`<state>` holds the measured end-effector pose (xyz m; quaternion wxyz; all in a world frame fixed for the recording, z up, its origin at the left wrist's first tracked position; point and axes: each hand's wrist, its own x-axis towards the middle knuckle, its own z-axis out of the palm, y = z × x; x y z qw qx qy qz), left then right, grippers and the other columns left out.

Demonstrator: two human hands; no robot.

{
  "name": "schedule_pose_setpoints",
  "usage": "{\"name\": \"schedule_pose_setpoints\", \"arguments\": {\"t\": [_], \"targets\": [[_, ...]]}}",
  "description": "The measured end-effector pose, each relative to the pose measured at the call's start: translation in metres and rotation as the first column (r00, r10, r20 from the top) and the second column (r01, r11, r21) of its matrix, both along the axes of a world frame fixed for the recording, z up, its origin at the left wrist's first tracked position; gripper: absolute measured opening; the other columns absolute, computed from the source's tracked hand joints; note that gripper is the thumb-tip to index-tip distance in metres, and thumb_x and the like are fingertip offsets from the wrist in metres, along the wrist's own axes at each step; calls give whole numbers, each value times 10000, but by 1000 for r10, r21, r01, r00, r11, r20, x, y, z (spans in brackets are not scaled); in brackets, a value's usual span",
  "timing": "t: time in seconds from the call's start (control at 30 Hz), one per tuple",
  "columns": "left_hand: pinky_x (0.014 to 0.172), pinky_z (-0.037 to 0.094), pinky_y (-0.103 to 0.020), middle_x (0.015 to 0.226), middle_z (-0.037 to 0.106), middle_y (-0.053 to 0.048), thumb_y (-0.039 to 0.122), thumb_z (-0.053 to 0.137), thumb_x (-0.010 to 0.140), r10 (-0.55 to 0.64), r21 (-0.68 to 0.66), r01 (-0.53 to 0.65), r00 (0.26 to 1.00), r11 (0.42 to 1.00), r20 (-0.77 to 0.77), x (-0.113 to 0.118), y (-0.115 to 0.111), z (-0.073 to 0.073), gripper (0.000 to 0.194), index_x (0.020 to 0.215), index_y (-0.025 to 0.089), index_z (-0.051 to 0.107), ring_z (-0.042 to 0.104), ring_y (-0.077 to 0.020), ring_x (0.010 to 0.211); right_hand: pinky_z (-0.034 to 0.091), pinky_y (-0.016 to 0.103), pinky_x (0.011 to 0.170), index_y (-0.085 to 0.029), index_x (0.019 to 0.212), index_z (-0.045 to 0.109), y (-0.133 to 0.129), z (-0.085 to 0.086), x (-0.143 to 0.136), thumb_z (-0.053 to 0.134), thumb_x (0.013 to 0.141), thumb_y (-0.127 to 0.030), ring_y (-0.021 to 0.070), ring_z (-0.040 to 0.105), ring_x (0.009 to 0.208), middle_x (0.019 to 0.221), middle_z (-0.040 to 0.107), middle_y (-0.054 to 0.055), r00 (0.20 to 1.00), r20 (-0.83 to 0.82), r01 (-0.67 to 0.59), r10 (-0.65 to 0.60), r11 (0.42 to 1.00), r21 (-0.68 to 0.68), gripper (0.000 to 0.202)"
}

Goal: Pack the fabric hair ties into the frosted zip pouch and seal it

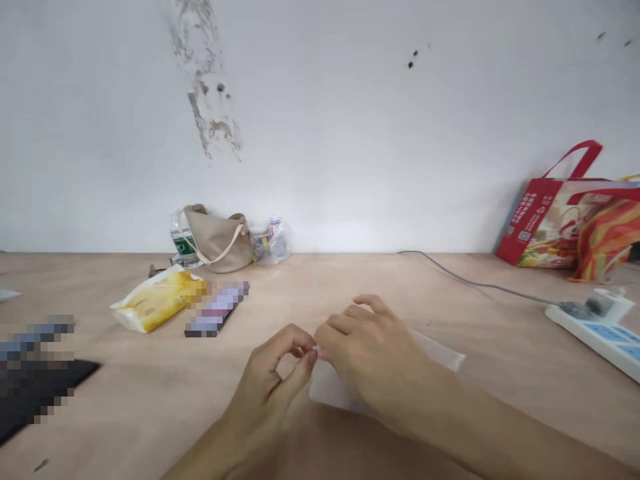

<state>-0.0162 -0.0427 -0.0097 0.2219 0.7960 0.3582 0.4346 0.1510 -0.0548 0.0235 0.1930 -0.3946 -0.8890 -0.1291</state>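
Observation:
A flat, translucent white plastic bag (329,389) is held low over the table, its right end sticking out past my right hand. My left hand (267,380) pinches the bag's left corner between thumb and index finger, with a tiny white bit showing at the fingertips. Across the bag lies my right hand (367,350), its thumb and index finger closed at the same corner and touching the left fingertips. The other right fingers are raised and bent. Most of the bag's middle is hidden beneath the right hand.
Left of my hands lie a phone (217,310), a yellow tissue pack (159,299) and a black flat item (45,393). A beige handbag (220,240) stands against the wall beside a bagged bundle (273,241). At right are a power strip (600,333) with a cable and a red shopping bag (543,220).

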Motion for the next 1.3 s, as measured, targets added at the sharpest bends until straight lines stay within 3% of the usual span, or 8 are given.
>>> {"name": "schedule_pose_setpoints", "arguments": {"t": [0.13, 0.27, 0.4, 0.6, 0.73, 0.9, 1.07, 1.3], "targets": [[631, 469, -246, 668, 575, 18, 259, 509, 830, 128, -34, -126, 991, 991, 50, -7, 9, -8, 146, 704, 202, 554, 561, -141, 652, 361, 382, 811, -223, 727, 591, 6, -10, 35, 557, 834, -138, 181, 624, 690, 712, 675, -16, 996, 28, 85, -84, 996, -9, 141], [660, 484, -260, 695, 591, 18, 289, 522, 816, 215, -80, -205, 964, 976, 158, -20, 29, -12, 132, 721, 203, 551, 586, -148, 685, 374, 451, 795, -242, 777, 634, 0, -21, 103, 376, 919, -221, 222, 644, 678, 783, 717, 31, 965, -19, 260, -261, 948, 182, 295], [850, 479, -324, 938, 672, -38, 358, 499, 855, -5, -168, 16, 998, 986, 66, -28, 28, -3, 205, 803, 201, 621, 606, -211, 977, 432, 471, 752, -322, 883, 665, -22, -33, 147, 389, 906, -475, 263, 664, 719, 845, 731, 0, 976, -10, 217, -220, 951, 222, 316], [1099, 297, -421, 1381, 479, -59, 439, 398, 917, -22, -204, -28, 972, 979, -236, 5, 8, -3, 434, 1278, 221, 499, 408, -238, 1292, 520, 422, 802, -225, 1204, 598, -27, -65, 103, 372, 898, -544, 287, 622, 1030, 1196, 641, 66, 940, -170, 311, -295, 948, 74, 497], [1135, 208, -475, 1496, 264, -113, 399, 406, 924, -163, -165, 81, 798, 983, -580, 40, 7, -28, 580, 1425, 133, 288, 215, -264, 1389, 429, 480, 957, -187, 1382, 417, -6, -108, 67, 411, 886, -553, 311, 454, 1242, 1394, 455, 93, 963, -62, 258, -260, 965, -40, 616], [1144, 170, -470, 1504, 200, -147, 381, 452, 916, -217, -218, 84, 675, 972, -706, 52, 7, -49, 673, 1449, 78, 174, 152, -264, 1402, 282, 553, 1045, -192, 1482, 123, -6, -153, 64, 474, 847, -577, 325, 332, 1319, 1453, 363, 93, 980, -63, 189, -191, 982, -23, 821], [1150, 151, -459, 1517, 141, -146, 378, 447, 919, -233, -243, 80, 663, 967, -712, 51, 3, -52, 688, 1451, 63, 144, 100, -258, 1410, 194, 609, 1054, -199, 1477, 160, -15, -159, 60, 518, 829, -499, 345, 268, 1345, 1470, 328, 94, 958, -99, 264, -270, 962, -68, 799], [1152, 144, -456, 1522, 117, -159, 430, 399, 929, -227, -233, 83, 674, 969, -703, 50, 4, -59, 692, 1451, 54, 146, 59, -278, 1410, 261, 527, 1064, -178, 1431, 323, -10, -147, 64, 629, 699, -587, 346, 218, 1360, 1487, 281, 103, 929, -46, 321, -367, 862, -391, 893]]}}
